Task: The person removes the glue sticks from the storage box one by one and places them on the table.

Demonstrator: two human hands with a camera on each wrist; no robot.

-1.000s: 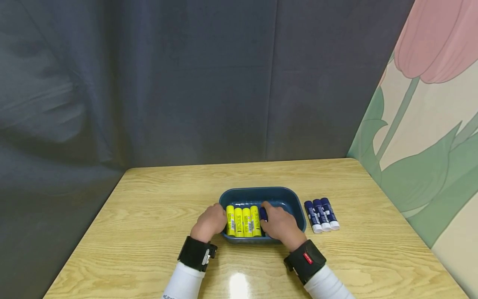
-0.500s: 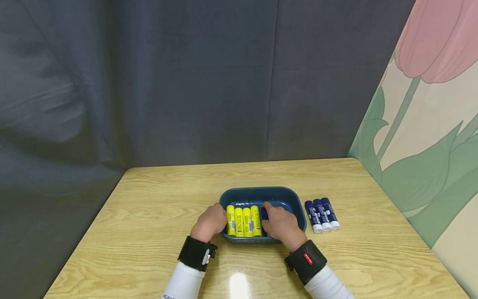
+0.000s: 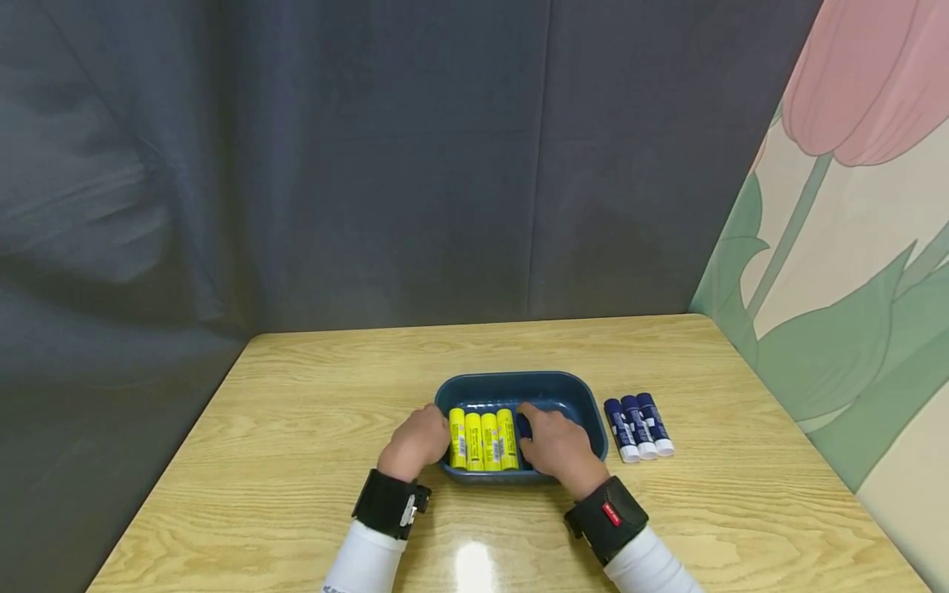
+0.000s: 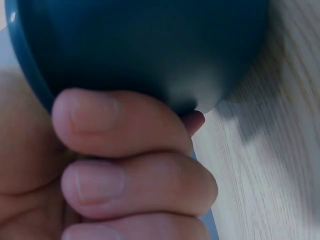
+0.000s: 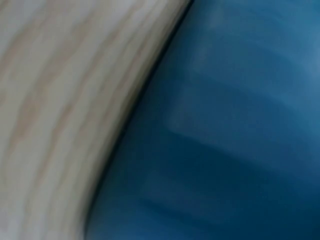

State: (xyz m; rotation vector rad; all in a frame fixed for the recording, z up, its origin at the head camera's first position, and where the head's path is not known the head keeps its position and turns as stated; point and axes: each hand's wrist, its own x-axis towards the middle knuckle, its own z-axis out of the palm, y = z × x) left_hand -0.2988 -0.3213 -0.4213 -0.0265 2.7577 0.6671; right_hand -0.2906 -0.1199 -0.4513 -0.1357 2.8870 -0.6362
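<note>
A dark teal tray (image 3: 519,380) lies on the wooden table. Inside it, several yellow glue sticks (image 3: 490,441) form a row along the left part. My left hand (image 3: 421,438) grips the tray at its left end; curled fingers (image 4: 135,125) press its outer wall in the left wrist view. Over the tray's right part, my right hand (image 3: 558,445) holds a dark blue glue stick (image 3: 524,426) beside the last yellow one, mostly hidden by the fingers. In the right wrist view only the blurred tray wall (image 5: 215,140) and table show, no fingers.
Three dark blue glue sticks with white ends (image 3: 638,426) lie side by side on the table, just right of the tray. A dark curtain (image 3: 415,165) hangs behind the table (image 3: 296,428). A wall painted with tulips (image 3: 830,272) stands at the right.
</note>
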